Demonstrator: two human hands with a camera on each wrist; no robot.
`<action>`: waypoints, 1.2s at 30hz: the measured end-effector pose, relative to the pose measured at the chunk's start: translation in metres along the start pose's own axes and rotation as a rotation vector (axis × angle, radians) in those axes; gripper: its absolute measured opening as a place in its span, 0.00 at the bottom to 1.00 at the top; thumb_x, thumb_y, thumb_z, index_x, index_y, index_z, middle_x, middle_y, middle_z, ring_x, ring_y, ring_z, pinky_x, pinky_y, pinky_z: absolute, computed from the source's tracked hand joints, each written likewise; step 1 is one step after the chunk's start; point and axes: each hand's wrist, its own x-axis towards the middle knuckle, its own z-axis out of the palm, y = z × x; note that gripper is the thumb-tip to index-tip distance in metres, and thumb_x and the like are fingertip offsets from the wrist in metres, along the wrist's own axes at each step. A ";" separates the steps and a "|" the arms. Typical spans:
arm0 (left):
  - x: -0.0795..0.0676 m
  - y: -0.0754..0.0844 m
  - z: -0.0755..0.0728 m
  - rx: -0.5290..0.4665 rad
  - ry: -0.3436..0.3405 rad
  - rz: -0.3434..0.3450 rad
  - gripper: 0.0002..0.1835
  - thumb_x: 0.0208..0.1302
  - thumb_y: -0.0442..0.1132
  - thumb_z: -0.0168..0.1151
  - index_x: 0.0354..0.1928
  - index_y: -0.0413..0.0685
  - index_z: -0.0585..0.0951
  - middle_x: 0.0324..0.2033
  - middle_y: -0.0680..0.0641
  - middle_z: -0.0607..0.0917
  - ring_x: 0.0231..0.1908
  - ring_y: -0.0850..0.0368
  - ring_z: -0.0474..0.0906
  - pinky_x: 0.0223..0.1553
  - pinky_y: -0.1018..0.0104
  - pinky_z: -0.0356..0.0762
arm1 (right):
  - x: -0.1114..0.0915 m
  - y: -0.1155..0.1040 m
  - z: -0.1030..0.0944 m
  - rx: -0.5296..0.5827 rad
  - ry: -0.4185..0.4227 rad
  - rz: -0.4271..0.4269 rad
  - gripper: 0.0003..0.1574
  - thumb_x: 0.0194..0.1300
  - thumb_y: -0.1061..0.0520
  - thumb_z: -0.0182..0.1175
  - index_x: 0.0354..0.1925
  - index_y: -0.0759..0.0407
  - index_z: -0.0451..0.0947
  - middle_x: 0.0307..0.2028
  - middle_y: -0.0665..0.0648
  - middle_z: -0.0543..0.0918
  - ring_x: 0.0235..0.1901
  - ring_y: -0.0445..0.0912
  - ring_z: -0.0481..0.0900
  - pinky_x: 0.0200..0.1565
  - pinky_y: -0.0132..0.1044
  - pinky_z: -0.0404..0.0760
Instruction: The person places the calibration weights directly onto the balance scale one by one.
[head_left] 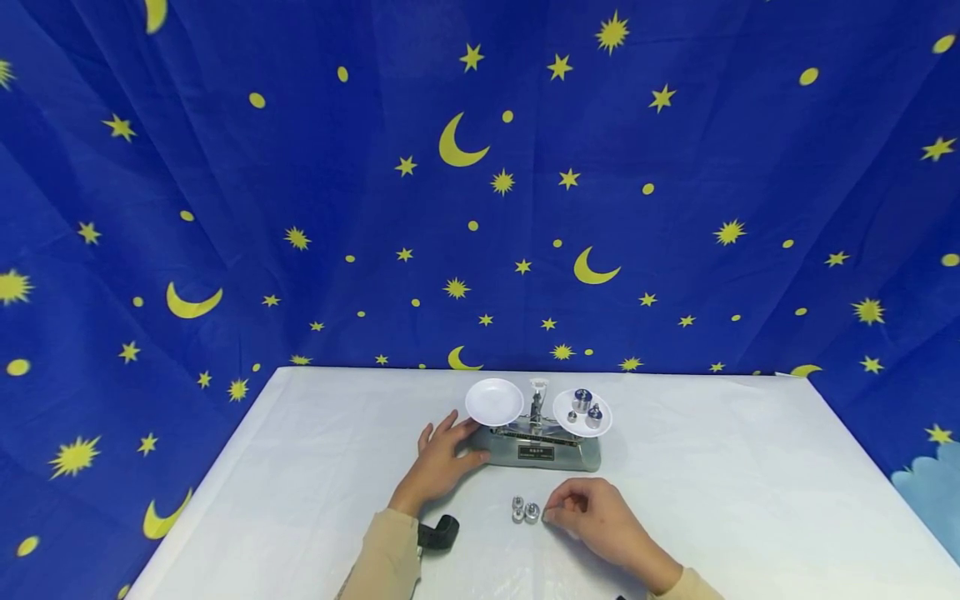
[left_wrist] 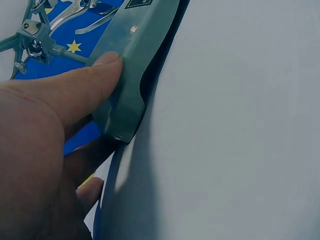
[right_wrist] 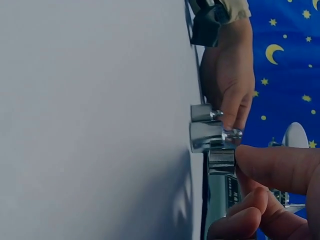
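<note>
A balance scale (head_left: 577, 455) with a grey-green base and two white pans stands on the table. Its left end is gripped by my left hand (head_left: 438, 467), thumb on the front face, the other fingers at the end and behind. The left pan (head_left: 494, 402) bears nothing; on the right pan (head_left: 584, 431) sit several metal weights (head_left: 582, 401). In front of the scale, my right hand (head_left: 600, 521) pinches a small cylindrical weight (right_wrist: 221, 161) between thumb and fingertips. Just left of it, more weights (head_left: 532, 512) stand close together on the table.
The white-covered table (head_left: 300, 500) reaches back to a blue curtain (head_left: 360, 200) with yellow stars and moons. A black device (head_left: 438, 533) is on the left wrist, by the beige sleeve (head_left: 386, 554).
</note>
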 end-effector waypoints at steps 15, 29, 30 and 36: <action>0.001 -0.004 0.002 0.008 0.002 0.008 0.30 0.65 0.50 0.67 0.65 0.42 0.77 0.66 0.43 0.76 0.74 0.37 0.54 0.71 0.31 0.31 | 0.002 -0.011 -0.010 -0.024 0.034 -0.039 0.06 0.58 0.58 0.71 0.35 0.56 0.85 0.20 0.48 0.75 0.17 0.38 0.72 0.21 0.31 0.72; 0.001 -0.001 0.001 0.014 0.004 0.001 0.30 0.65 0.50 0.67 0.65 0.43 0.77 0.66 0.44 0.77 0.74 0.37 0.55 0.71 0.32 0.32 | 0.009 -0.029 -0.012 -0.028 0.095 -0.050 0.06 0.58 0.55 0.72 0.35 0.53 0.86 0.22 0.47 0.75 0.22 0.39 0.72 0.23 0.31 0.71; 0.001 -0.001 0.001 0.016 0.005 0.003 0.30 0.65 0.50 0.67 0.65 0.42 0.77 0.66 0.44 0.77 0.74 0.37 0.55 0.71 0.31 0.32 | 0.010 -0.031 -0.012 -0.032 0.101 -0.049 0.05 0.58 0.55 0.72 0.35 0.53 0.86 0.22 0.47 0.75 0.23 0.39 0.72 0.24 0.31 0.71; 0.001 -0.002 0.002 0.020 0.009 0.010 0.31 0.64 0.50 0.67 0.65 0.42 0.77 0.66 0.43 0.77 0.74 0.36 0.55 0.71 0.31 0.32 | 0.014 -0.039 -0.011 -0.032 0.129 -0.052 0.04 0.58 0.55 0.72 0.33 0.51 0.85 0.22 0.46 0.74 0.25 0.40 0.72 0.27 0.31 0.70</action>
